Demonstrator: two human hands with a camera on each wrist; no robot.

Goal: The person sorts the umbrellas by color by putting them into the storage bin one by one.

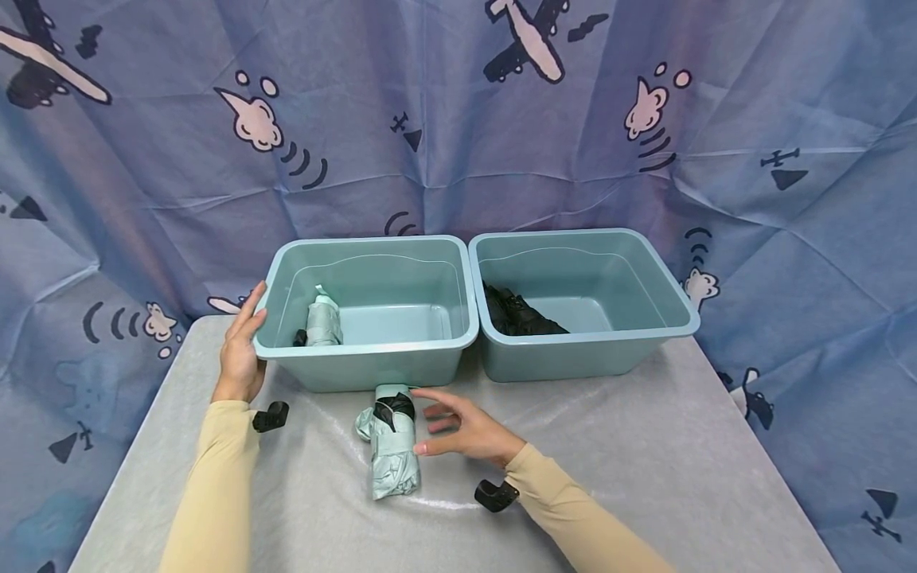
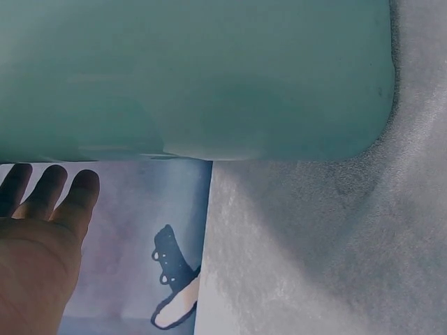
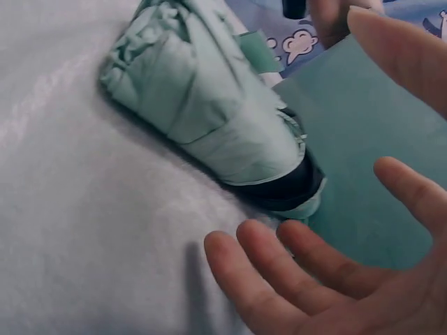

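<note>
A folded mint-green umbrella [image 1: 394, 458] with a dark patch near its top end lies on the table in front of the left bin [image 1: 368, 368]. Just right of it is my right hand [image 1: 469, 428], fingers spread and holding nothing; the right wrist view shows the fingertips [image 3: 253, 229] near the umbrella's dark end. My left hand [image 1: 239, 354] rests against the left bin's left side at the rim, fingers extended. Inside that bin stands another pale green wrapped bundle [image 1: 325, 321], with a small black piece beside it.
The right bin [image 1: 566, 362] stands beside the left one, and black folded fabric [image 1: 519, 314] lies in it. A blue curtain [image 1: 430, 119] with airplane prints hangs right behind both bins. The grey-white table [image 1: 322, 517] extends toward the front.
</note>
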